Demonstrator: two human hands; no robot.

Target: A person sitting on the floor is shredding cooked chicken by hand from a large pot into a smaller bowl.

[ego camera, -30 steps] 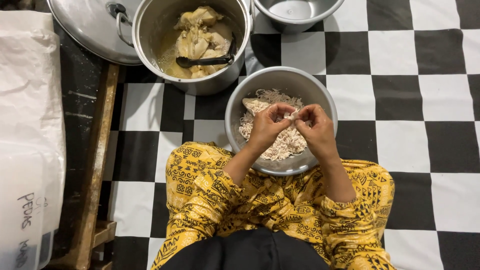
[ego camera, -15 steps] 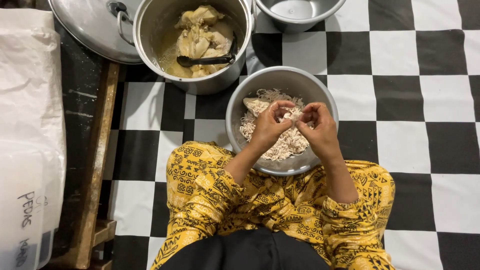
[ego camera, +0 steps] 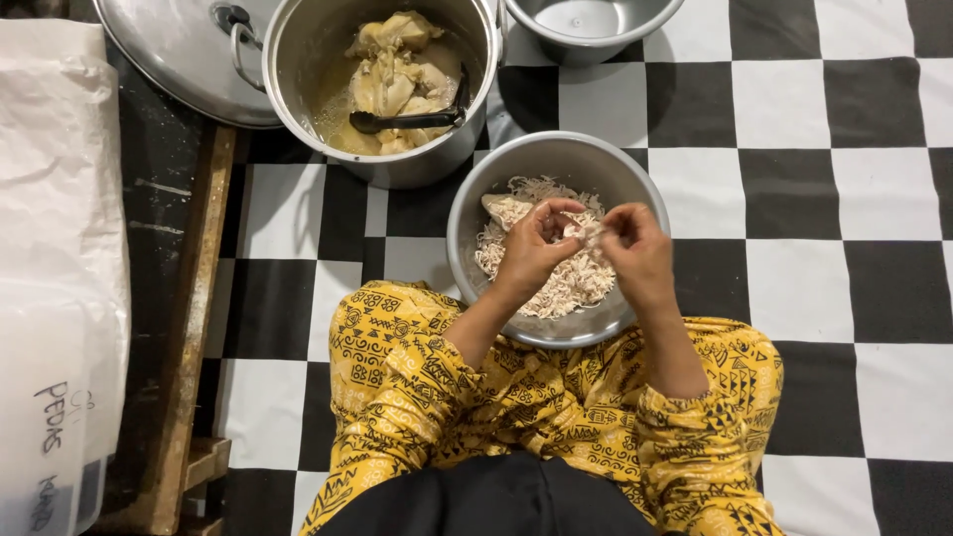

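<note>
A round metal bowl [ego camera: 467,233] sits on the checkered floor in front of my knees, holding shredded pale chicken [ego camera: 556,293] and one whole piece [ego camera: 504,208]. Over the bowl, my left hand [ego camera: 531,248] and my right hand [ego camera: 635,253] pinch the same small piece of chicken [ego camera: 586,233] between their fingertips. Both forearms come up from yellow patterned sleeves.
A large metal pot [ego camera: 298,89] with cooked chicken pieces in broth and a dark ladle [ego camera: 412,119] stands behind the bowl, its lid [ego camera: 174,55] leaning to the left. An empty metal bowl [ego camera: 586,30] is at the top. A white sack [ego camera: 55,199] and wooden frame [ego camera: 194,318] lie left.
The hands have stayed over the bowl, with only small finger movements as they pull at the chicken piece. Nothing else has moved.
</note>
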